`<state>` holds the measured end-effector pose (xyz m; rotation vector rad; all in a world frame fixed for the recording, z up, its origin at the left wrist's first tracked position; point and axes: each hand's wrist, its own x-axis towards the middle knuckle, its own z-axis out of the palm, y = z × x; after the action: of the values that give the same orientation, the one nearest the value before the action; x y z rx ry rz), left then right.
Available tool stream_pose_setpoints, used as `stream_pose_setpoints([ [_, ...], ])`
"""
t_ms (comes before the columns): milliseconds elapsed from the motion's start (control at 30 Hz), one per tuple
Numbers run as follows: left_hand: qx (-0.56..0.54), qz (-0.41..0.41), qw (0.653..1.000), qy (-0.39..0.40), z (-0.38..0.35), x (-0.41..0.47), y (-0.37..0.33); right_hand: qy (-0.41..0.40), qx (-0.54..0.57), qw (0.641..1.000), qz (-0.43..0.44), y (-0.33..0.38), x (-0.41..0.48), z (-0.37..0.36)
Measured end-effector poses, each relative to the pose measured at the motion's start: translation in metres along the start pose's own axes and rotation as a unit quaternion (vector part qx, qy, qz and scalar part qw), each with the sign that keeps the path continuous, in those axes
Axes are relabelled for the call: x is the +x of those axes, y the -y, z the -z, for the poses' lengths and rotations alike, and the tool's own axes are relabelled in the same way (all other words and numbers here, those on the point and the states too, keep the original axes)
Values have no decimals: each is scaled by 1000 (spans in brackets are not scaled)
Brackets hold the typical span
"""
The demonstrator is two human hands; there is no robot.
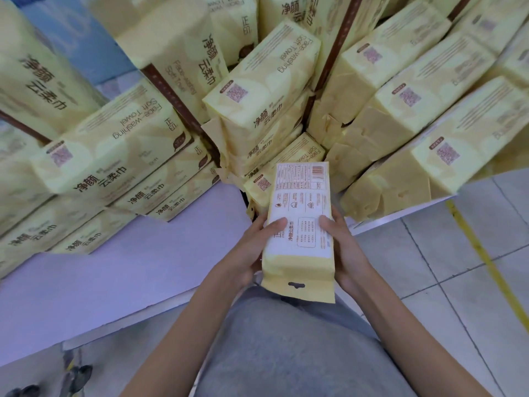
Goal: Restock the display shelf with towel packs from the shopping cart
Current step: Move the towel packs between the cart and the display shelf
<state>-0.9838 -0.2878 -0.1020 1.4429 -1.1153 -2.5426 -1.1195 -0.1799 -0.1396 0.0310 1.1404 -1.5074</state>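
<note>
Grey clothing (286, 353) is seen lowest in the head view. Above it, a yellow towel pack (300, 224), printed back upward, is gripped by left hand (252, 250) and right hand (343, 253), with fingers curled round its long edges. It is held near the stacked packs (114, 156) on the lilac shelf (128, 267).

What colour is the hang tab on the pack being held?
Pale yellow hang tab on the towel pack; head view.
</note>
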Motion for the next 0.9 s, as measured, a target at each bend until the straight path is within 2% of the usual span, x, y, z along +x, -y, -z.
stream_pose_setpoints([
  [167,-83,56,995,24,11,-6,-38,4,65,998,9,23,8,-6],
  [233,-96,50,994,32,17,-7,-45,39,100,994,14,34,17,-12],
  [333,-76,55,994,56,21,-10,-46,66,134,989,9,47,23,-29],
  [467,-17,43,998,42,26,-15,-45,10,165,986,-4,45,30,-42],
  [533,62,-15,998,7,27,-19,-46,-20,174,985,12,43,34,-44],
  [633,137,-97,982,-90,27,-29,-44,-59,170,983,23,40,37,-46],
  [733,134,-139,970,-145,25,-33,-33,-74,161,984,32,41,45,-48],
  [900,107,-152,967,-175,22,-8,-18,-120,85,988,43,51,70,-63],
])
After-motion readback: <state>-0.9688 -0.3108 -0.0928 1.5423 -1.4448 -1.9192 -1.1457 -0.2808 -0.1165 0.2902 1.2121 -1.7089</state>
